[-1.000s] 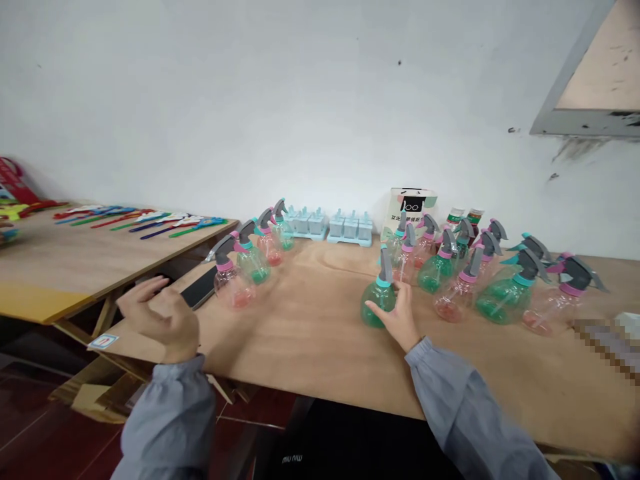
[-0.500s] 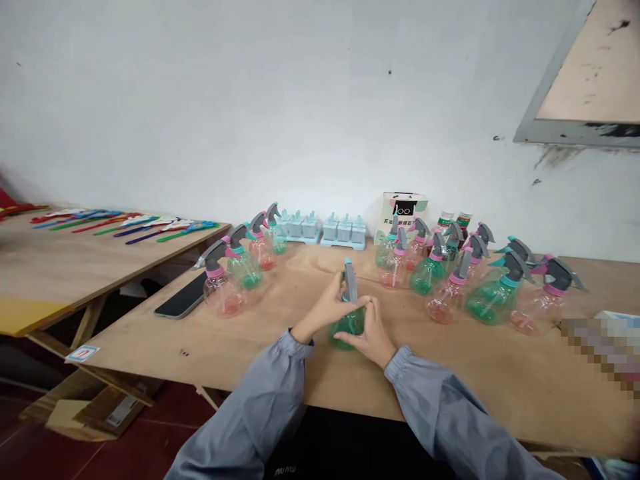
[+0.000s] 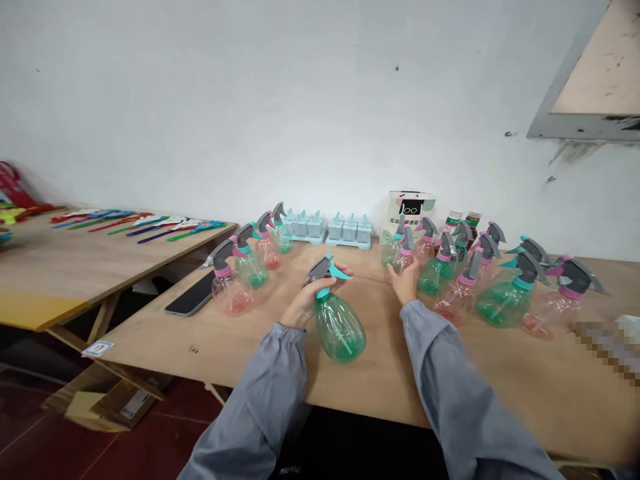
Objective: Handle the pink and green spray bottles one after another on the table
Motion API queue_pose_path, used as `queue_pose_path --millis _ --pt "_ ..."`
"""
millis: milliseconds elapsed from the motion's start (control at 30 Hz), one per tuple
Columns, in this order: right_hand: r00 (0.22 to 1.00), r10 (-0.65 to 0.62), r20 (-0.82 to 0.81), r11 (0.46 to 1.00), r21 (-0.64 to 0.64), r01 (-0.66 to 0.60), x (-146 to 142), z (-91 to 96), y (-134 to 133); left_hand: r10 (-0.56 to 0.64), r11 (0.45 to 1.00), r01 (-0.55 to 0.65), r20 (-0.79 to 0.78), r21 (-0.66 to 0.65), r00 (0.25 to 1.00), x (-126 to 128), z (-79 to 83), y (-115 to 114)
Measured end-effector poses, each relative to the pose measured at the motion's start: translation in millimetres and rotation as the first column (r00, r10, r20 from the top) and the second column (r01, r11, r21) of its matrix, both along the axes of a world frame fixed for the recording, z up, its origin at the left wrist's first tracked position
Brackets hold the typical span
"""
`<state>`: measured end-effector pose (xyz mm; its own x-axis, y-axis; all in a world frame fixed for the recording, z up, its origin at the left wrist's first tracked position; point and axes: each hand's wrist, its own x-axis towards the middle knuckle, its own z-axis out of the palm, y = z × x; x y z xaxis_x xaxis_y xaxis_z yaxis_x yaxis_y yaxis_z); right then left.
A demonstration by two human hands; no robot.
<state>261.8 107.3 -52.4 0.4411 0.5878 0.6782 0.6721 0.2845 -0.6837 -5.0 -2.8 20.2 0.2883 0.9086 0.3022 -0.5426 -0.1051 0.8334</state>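
My left hand [image 3: 299, 305] grips a green spray bottle [image 3: 341, 330] by its neck, just under the grey and turquoise trigger head. The bottle is tilted, its round body hanging to the lower right in front of the table's middle. Farther right, my right hand [image 3: 404, 281] has its fingers around the body of a pink spray bottle [image 3: 406, 253] that stands in the right group. This hand hides the lower part of that bottle. Close beside it are another green spray bottle [image 3: 434, 275] and a pink spray bottle [image 3: 457, 300].
Several spray bottles line the left, with a pink one [image 3: 231, 293] nearest a phone [image 3: 193, 293]. Light blue popsicle moulds [image 3: 350, 233] and a printed box [image 3: 407, 217] stand by the wall. Colourful flat items [image 3: 150, 223] lie on the left table [image 3: 65, 280].
The green bottle has been lifted and tilted in my left hand. My right hand has let go of it and moved right and away from me to the pink bottle.
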Motion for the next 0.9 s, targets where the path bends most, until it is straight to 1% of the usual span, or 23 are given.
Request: queue_pose_path --millis 100,200,333,433,567,700,800,900 --pt "0.996 0.087 0.007 0.996 0.031 -0.087 -6.4 -11.1 -9.0 -0.017 1.0 0.018 0.078 -0.012 0.997 -2.1 -1.9 2.9" --pt "0.974 0.225 0.028 0.974 0.029 -0.226 -14.2 -17.5 -34.4 -0.022 0.998 0.033 0.17 -0.061 0.985 -5.3 -4.0 8.4" --pt "0.937 0.347 0.04 0.938 0.0 -0.347 -21.4 -21.7 -71.9 -0.039 0.995 0.053 0.152 -0.084 0.988 -5.2 -4.7 7.2" --pt "0.92 0.39 0.024 0.921 -0.01 -0.39 -23.3 -22.3 -87.3 -0.011 0.996 0.023 0.136 -0.089 0.991 -2.0 -5.7 5.7" --pt "0.913 0.408 -0.012 0.913 -0.021 -0.408 -23.6 -21.2 -90.1 0.08 0.99 -0.058 0.174 -0.125 0.982 0.0 -7.9 11.3" --pt "0.91 0.415 -0.024 0.909 -0.019 -0.415 -23.2 -20.7 -88.7 0.163 0.979 -0.134 0.198 -0.151 0.967 -1.3 -6.5 14.9" --pt "0.909 0.417 -0.019 0.909 -0.019 -0.417 -22.8 -20.4 -89.4 0.182 0.976 -0.153 0.193 -0.157 0.964 -1.9 -5.9 13.8" --pt "0.91 0.414 -0.01 0.91 -0.016 -0.414 -22.4 -19.7 -90.2 0.174 0.98 -0.154 0.178 -0.123 0.969 -1.2 -7.8 12.7"
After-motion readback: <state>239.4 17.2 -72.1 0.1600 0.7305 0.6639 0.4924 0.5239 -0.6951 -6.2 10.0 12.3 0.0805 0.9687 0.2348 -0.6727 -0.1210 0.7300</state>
